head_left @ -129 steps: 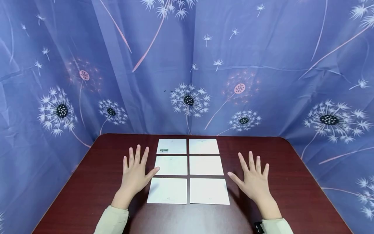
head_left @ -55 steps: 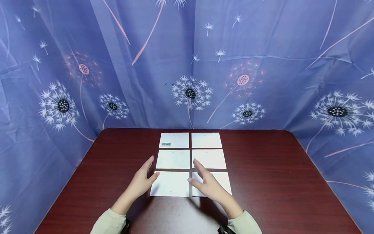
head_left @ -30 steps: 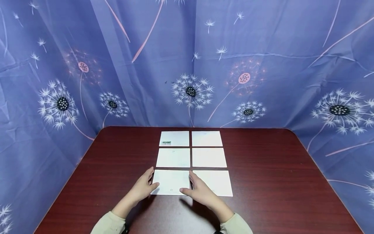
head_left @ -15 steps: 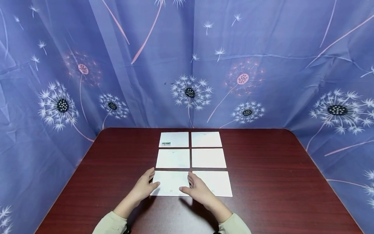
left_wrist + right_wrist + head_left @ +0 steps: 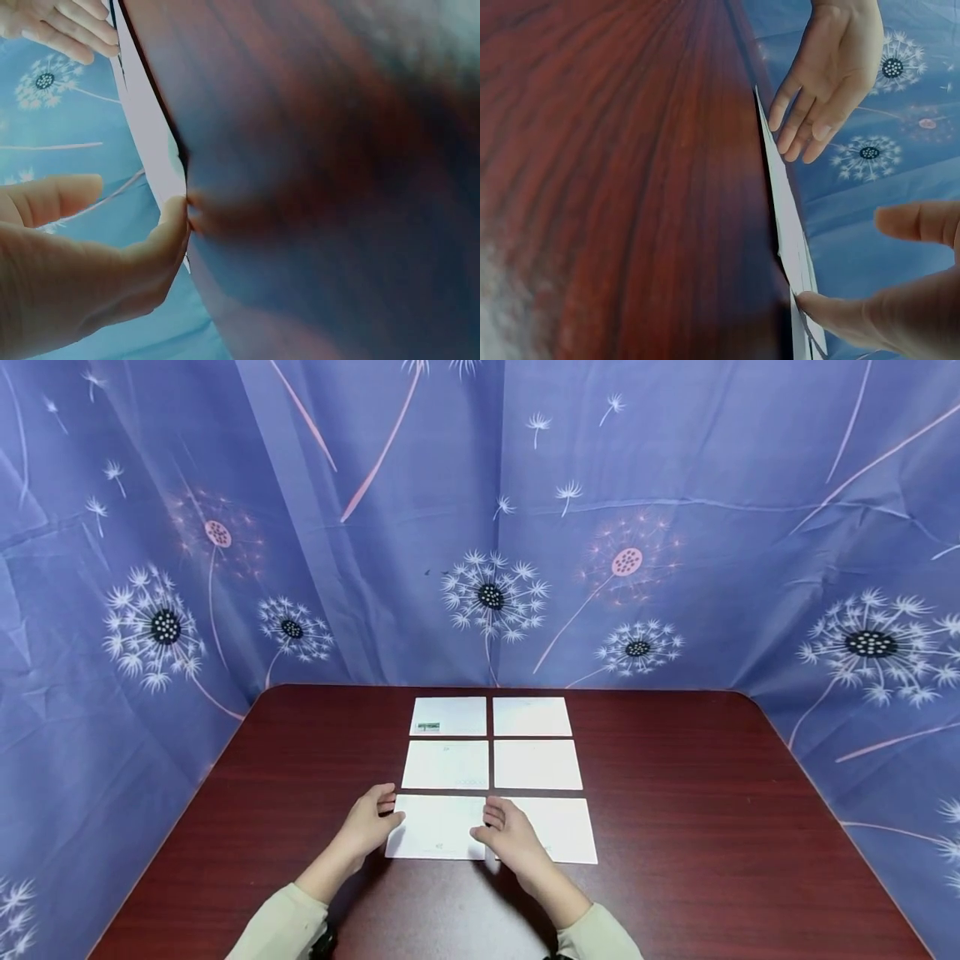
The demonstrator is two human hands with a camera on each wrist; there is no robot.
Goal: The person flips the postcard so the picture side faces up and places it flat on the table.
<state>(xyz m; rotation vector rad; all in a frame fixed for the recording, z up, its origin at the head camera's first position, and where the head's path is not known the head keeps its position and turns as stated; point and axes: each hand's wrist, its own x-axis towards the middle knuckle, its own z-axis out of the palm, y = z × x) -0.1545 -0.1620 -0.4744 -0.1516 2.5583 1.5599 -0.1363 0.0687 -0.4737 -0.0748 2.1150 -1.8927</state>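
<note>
Fingers relaxed and parted from the thumbs, a person's left hand and right hand flank the near-left white card, which lies flat on a dark red counter, fingertips at its opposite side edges. The right hand partly covers the neighboring card. Four more cards lie beyond, before a dandelion-print curtain.

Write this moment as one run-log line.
left hand: at near-left card's left edge | right hand: at that card's right edge | pinch: none visible | six white cards: two columns, three rows, on table
</note>
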